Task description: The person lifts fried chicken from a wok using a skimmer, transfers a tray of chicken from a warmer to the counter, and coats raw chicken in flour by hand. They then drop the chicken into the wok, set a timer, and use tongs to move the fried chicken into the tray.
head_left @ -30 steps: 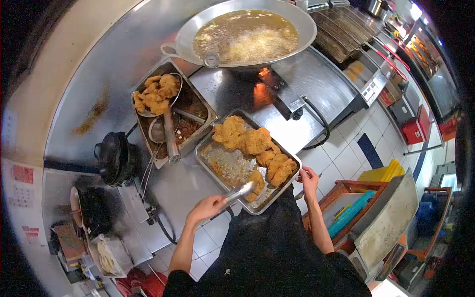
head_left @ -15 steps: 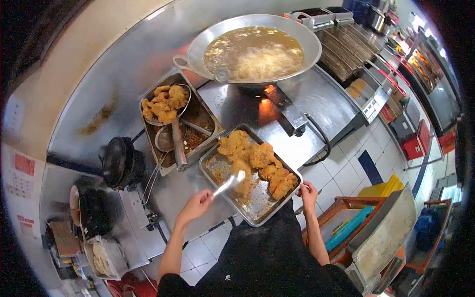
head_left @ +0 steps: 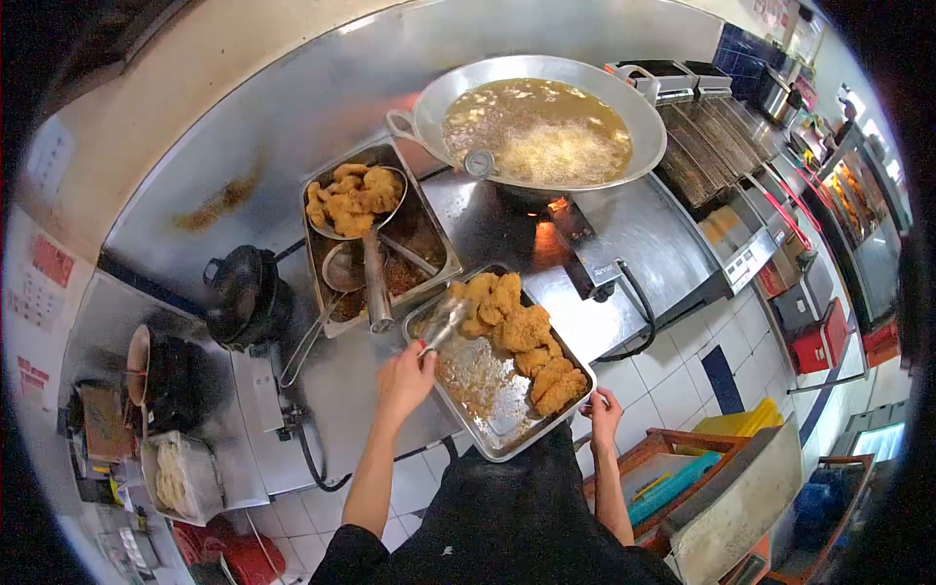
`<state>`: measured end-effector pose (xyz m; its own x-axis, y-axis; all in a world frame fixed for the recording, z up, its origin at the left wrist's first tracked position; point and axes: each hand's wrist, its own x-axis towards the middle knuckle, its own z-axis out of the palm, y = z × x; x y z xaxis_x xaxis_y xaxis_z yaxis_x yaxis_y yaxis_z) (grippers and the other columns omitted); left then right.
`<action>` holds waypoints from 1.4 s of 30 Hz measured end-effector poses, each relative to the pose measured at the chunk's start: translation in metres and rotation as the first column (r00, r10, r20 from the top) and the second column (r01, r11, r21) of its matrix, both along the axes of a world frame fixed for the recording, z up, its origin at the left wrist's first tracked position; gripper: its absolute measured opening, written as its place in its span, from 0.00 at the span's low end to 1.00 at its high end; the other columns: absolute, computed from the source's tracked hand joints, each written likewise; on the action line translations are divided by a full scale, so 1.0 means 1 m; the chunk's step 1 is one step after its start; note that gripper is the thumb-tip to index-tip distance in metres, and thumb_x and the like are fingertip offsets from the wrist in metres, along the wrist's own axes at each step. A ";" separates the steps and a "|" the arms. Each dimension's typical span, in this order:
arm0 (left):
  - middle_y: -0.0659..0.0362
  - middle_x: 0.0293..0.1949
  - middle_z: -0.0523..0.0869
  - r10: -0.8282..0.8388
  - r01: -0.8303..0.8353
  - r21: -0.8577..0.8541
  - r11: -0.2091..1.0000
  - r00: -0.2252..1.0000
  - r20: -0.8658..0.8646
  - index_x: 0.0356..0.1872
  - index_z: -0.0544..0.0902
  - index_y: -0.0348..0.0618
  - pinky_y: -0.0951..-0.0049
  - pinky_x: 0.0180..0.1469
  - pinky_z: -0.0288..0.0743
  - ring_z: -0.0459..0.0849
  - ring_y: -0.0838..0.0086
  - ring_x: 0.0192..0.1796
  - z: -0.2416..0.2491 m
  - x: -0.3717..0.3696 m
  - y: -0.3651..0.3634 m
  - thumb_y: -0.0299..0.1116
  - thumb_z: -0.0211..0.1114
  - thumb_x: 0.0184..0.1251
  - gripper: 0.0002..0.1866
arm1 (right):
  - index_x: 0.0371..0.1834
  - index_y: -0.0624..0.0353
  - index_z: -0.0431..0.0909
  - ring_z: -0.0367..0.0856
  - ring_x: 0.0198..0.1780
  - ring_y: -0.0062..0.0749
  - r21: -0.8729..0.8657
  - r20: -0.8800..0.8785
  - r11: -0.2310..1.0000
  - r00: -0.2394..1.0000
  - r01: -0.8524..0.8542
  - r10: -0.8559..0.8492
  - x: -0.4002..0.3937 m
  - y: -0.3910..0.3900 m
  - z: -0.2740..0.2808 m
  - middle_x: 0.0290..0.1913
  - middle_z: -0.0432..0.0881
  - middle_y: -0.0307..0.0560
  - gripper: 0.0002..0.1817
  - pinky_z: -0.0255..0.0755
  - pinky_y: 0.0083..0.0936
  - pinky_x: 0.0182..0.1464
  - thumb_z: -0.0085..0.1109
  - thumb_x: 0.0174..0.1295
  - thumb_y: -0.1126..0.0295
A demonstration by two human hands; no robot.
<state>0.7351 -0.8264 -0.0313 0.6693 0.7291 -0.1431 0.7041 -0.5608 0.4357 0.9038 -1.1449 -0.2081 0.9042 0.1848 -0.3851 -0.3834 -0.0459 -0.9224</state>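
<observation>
In my left hand (head_left: pixel 403 382) is a pair of metal tongs (head_left: pixel 446 323), its tips at the fried chicken (head_left: pixel 524 330) in the upper left part of a metal tray (head_left: pixel 503 417). The chicken pieces, golden and crusted, lie along the tray's upper and right sides. Crumbs and an oily sheen cover the tray's lower left. My right hand (head_left: pixel 604 416) has its fingers closed at the right corner of the tray, which tilts in front of my dark apron (head_left: pixel 526 507).
Oil bubbles in a large wok (head_left: pixel 426 115) over a lit burner (head_left: pixel 548 239). Left of it, a strainer (head_left: pixel 377 292) with more fried chicken (head_left: pixel 353 201) rests on a deep rectangular pan (head_left: pixel 441 244). A black pot (head_left: pixel 246 297) stands at the left, wire baskets (head_left: pixel 712 136) at the right.
The tongs have moved up and left across the tray, and a chicken piece from the tray's middle now lies with those at the upper left. The camera view has shifted.
</observation>
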 end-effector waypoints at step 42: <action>0.48 0.22 0.81 0.598 -0.558 -0.231 0.797 0.677 0.429 0.32 0.75 0.39 0.61 0.30 0.73 0.82 0.55 0.27 -0.082 -0.026 -0.165 0.37 0.61 0.63 0.11 | 0.38 0.65 0.75 0.79 0.33 0.25 -0.266 0.334 0.777 0.702 -0.571 0.630 0.035 0.047 0.113 0.33 0.80 0.44 0.10 0.72 0.22 0.36 0.55 0.65 0.67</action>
<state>0.7095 -0.9919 -0.1129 0.1150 0.9934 -0.0064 0.5798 -0.0619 0.8124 0.9385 -1.0984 -0.0949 0.6932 0.7144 -0.0955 0.1509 -0.2735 -0.9500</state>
